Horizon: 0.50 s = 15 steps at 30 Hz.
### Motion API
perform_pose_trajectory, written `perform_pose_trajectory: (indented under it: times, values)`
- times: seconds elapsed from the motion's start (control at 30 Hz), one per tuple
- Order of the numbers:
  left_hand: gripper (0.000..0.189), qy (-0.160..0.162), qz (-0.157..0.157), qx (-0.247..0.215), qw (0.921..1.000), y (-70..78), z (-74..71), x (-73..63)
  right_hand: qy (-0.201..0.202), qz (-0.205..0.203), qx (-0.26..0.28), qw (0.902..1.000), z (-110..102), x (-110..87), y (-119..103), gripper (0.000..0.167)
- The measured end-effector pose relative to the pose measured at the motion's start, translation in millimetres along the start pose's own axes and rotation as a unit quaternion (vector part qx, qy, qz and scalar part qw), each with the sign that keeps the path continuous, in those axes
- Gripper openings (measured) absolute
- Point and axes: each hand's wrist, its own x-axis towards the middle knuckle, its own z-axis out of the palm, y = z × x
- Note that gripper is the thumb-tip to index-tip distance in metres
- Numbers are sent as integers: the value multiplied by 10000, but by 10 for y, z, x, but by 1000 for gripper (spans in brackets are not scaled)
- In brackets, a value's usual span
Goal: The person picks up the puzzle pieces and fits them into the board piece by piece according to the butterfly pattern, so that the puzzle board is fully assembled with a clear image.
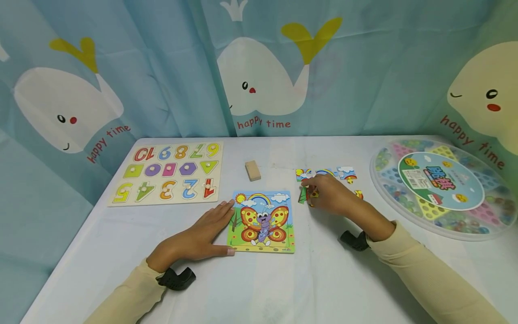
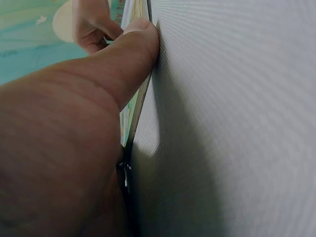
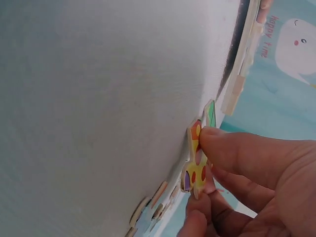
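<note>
A square butterfly puzzle board [image 1: 264, 225] lies flat in the middle of the table. My left hand [image 1: 199, 235] rests at its left side with fingers extended, the thumb at the near corner; the left wrist view shows that thumb [image 2: 133, 52] against the board's edge. To the board's right, my right hand [image 1: 329, 194] pinches a yellow, red and orange puzzle piece [image 3: 196, 160] between thumb and fingers. A green puzzle piece [image 1: 302, 196] is beside those fingertips. Behind the right hand lie sky and rainbow pieces [image 1: 346, 173]; the hand partly covers some of the loose pieces.
A number and shape board [image 1: 166, 174] with pegged pieces lies at the back left. Near the back middle is a small wooden block [image 1: 252, 171]. A round, clear marble game case [image 1: 441, 182] takes up the right side. A whale-print curtain [image 1: 174, 67] hangs behind the table.
</note>
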Motion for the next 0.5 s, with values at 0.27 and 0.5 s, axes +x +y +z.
perform_pose_trajectory:
  times: [0.27,0.5]
  values:
    - [101,46,5,10,10000,-16,22,3,105,73,76,9999,13,-34,-12,32]
    - [101,87,-4,51,9999,-25,31,10,143,174,494,9985,-8,-81,-45,26]
